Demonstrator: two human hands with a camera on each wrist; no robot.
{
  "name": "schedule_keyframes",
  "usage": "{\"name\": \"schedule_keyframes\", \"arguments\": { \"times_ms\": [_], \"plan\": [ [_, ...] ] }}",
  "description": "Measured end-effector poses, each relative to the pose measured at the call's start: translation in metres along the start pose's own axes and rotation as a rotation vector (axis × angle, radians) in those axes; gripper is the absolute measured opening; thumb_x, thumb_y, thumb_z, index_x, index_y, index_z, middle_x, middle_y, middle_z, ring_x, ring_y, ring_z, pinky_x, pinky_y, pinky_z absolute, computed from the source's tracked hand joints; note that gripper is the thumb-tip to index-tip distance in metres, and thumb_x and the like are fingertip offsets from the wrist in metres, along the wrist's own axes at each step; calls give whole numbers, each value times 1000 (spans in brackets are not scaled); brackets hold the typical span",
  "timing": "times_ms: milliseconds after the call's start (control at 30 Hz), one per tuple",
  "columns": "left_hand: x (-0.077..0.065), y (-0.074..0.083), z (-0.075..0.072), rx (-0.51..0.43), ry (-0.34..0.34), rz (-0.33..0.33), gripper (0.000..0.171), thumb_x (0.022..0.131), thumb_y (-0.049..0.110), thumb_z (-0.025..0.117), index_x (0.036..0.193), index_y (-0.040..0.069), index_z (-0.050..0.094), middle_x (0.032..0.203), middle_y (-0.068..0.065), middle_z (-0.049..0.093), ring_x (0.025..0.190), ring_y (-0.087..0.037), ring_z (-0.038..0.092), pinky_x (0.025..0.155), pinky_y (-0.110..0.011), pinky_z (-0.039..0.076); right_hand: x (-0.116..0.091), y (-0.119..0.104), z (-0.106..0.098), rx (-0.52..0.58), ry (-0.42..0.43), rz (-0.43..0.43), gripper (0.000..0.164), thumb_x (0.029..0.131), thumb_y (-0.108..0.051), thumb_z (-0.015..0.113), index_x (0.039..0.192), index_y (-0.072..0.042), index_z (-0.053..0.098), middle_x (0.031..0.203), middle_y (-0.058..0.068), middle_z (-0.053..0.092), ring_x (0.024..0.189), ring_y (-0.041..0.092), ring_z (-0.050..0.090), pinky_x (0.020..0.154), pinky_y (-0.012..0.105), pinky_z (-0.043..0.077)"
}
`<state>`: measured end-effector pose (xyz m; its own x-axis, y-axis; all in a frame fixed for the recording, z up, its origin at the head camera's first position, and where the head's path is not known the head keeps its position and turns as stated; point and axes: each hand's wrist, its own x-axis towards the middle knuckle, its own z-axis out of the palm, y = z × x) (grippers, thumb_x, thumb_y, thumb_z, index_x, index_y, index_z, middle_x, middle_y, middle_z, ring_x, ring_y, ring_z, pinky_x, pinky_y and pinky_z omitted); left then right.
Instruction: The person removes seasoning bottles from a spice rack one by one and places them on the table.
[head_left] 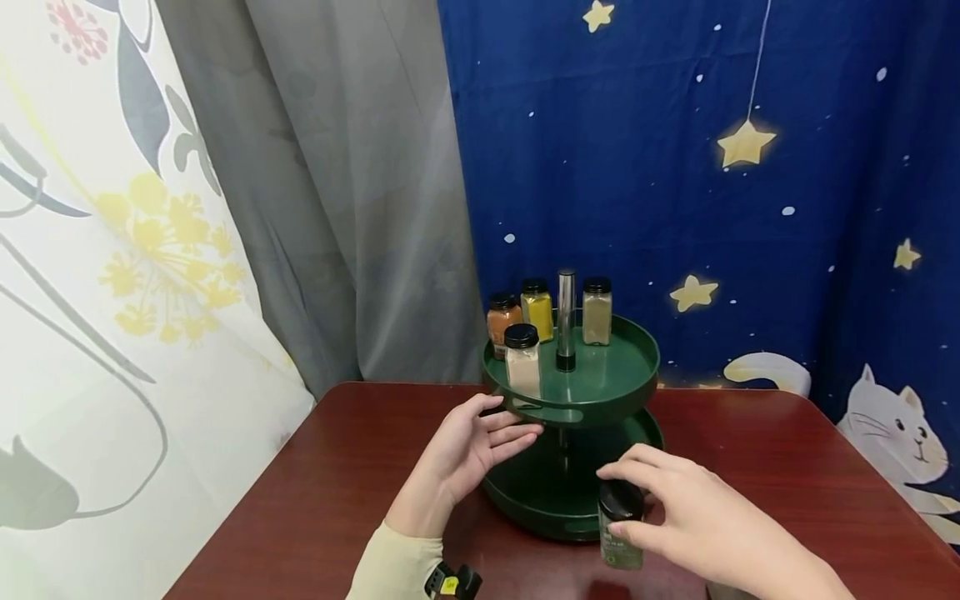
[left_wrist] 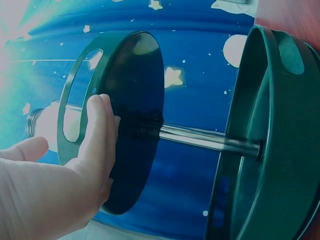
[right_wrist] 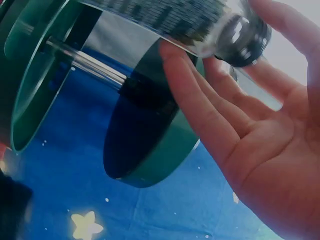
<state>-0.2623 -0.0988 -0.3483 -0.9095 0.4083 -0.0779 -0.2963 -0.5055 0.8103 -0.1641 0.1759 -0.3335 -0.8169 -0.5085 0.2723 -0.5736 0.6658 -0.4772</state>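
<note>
In the head view, my right hand [head_left: 693, 510] grips a clear spice jar [head_left: 622, 552] of green dried herbs by its upper part, just under and around the black lid. It is held upright in front of the lower tier [head_left: 528, 507] of a green two-tier turntable rack. My left hand [head_left: 467, 457] is at the front left of the upper tier [head_left: 600, 379]. In the left wrist view, its straight fingers [left_wrist: 96, 132] rest against that tier's underside and rim, beside the handle slot. The right wrist view shows the jar [right_wrist: 165, 20] tilted across the top, with fingers around its neck.
On the upper tier stand a jar of pale powder [head_left: 523, 371], an orange one [head_left: 501, 325], a yellow one [head_left: 538, 315] and a beige one [head_left: 597, 317], around a metal post [head_left: 566, 321]. The red-brown table [head_left: 375, 467] backs onto a starry blue curtain [head_left: 637, 150].
</note>
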Motion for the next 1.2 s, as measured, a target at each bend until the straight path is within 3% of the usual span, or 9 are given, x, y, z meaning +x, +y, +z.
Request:
{"name": "schedule_keyframes", "arguments": {
  "times_ms": [167, 633, 767, 967, 1067, 1200],
  "plan": [
    [-1, 1, 1, -5, -3, -5, 61, 97, 23, 51, 146, 5, 19, 145, -30, 34, 111, -41, 57, 94, -44, 48, 3, 5, 5, -42, -74, 11, 34, 82, -46, 73, 111, -33, 64, 95, -17, 55, 67, -1, 50, 56, 20, 48],
    [-2, 4, 1, 33, 2, -1, 69, 99, 24, 49, 152, 5, 8, 147, -31, 32, 110, -40, 58, 94, -45, 49, 4, 17, 10, -114, -263, 75, 35, 73, -48, 78, 102, -34, 65, 96, -20, 59, 79, 5, 54, 67, 34, 55],
    [-2, 2, 0, 24, 2, 0, 74, 98, 25, 52, 153, 5, 6, 147, -31, 31, 110, -40, 58, 94, -45, 49, 3, 18, 10, -80, -302, 119, 34, 72, -44, 80, 102, -35, 66, 96, -19, 60, 80, 6, 55, 69, 38, 56],
    [-2, 1, -1, 27, -1, 1, 79, 97, 26, 54, 153, 6, 2, 149, -31, 27, 110, -41, 58, 94, -45, 49, 1, 19, 12, -105, -313, 109, 32, 74, -35, 79, 102, -36, 64, 95, -20, 58, 80, 6, 55, 71, 41, 55],
    [-1, 0, 0, 35, -2, 10, 72, 98, 24, 50, 152, 5, 6, 147, -31, 31, 110, -41, 58, 93, -45, 49, 0, 20, 13, -113, -322, 119, 33, 73, -32, 80, 102, -36, 64, 96, -20, 58, 80, 6, 55, 71, 42, 55],
    [-1, 0, 1, 60, 4, 39, 55, 100, 23, 46, 147, 4, 23, 137, -29, 46, 109, -41, 58, 92, -45, 49, 1, 20, 16, -111, -345, 149, 33, 71, -30, 81, 100, -35, 64, 91, -19, 58, 76, 6, 53, 69, 41, 55]
  ]
}}
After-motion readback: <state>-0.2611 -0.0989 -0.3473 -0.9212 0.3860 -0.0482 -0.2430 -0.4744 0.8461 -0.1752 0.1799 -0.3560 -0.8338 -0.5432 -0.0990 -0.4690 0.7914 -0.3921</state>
